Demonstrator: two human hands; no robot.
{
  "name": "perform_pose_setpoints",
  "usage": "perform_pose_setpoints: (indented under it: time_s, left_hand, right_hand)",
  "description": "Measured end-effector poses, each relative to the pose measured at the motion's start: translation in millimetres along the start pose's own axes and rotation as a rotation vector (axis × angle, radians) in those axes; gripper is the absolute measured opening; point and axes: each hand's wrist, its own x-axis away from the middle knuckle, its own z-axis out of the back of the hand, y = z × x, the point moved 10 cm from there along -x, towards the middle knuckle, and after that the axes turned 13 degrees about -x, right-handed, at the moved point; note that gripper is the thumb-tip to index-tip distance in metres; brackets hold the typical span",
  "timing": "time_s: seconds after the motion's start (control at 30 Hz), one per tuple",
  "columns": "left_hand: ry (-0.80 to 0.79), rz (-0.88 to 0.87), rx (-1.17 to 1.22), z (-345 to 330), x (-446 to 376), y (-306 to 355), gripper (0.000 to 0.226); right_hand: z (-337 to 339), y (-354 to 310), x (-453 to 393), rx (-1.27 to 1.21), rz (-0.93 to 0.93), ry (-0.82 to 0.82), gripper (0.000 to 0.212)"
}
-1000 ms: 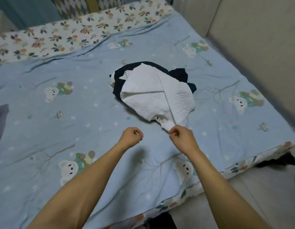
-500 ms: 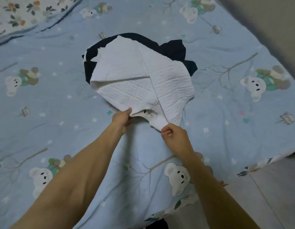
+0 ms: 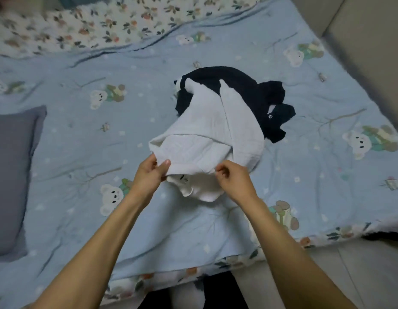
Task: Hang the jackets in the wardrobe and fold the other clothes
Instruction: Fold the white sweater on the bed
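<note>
On bed [image 3: 59, 179], both hands pinching white garment [image 3: 207, 134], dark clothes [image 3: 256, 97] beneath

Open blue bedsheet [image 3: 77, 157] left of the white garment [image 3: 207, 130]; grey pillow [image 3: 10, 175] far left, possibly a wall [image 3: 372, 41] right

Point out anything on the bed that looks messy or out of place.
The dark garment lies crumpled in a heap, unfolded, partly under the white garment that the left hand and right hand hold by its near edge. Nothing looks spilled or damaged.
</note>
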Motion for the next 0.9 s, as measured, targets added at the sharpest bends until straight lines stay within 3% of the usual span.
perform_pose_setpoints:
  time_s: [0.17, 0.33, 0.53, 0.67, 0.77, 0.83, 0.9]
  left_hand:
    - [-0.054, -0.081, 0.050, 91.5, 50.9, 6.9, 0.019]
    - [-0.162, -0.139, 0.105, 210.7, 100.4, -2.7, 0.021]
    - [-0.316, -0.218, -0.177, 316.5, 151.1, -16.4, 0.015]
    - [-0.408, -0.257, -0.360, 359.5, 180.8, -19.8, 0.015]
    - [-0.390, -0.275, -0.397, 395.1, 199.6, -21.6, 0.019]
    - [-0.356, -0.264, -0.443, 412.9, 202.6, -26.6, 0.025]
    - [-0.263, -0.272, -0.546, 439.0, 204.6, -37.7, 0.030]
  right_hand:
    - [-70.2, -74.4, 37.3, 0.047, 0.097, -0.077, 0.012]
    - [-185.1, -171.0, 90.2, 0.156, 0.296, -0.177, 0.008]
    - [-310.0, -266.2, 133.8, 0.232, 0.441, -0.278, 0.042]
    - [-383.6, -315.7, 155.8, 0.309, 0.562, -0.483, 0.064]
    - [-423.1, -344.1, 171.3, 0.338, 0.618, -0.584, 0.033]
    - [-423.8, -352.0, 172.5, 0.312, 0.598, -0.548, 0.012]
    - [-419.2, -359.7, 170.7, 0.288, 0.570, -0.438, 0.004]
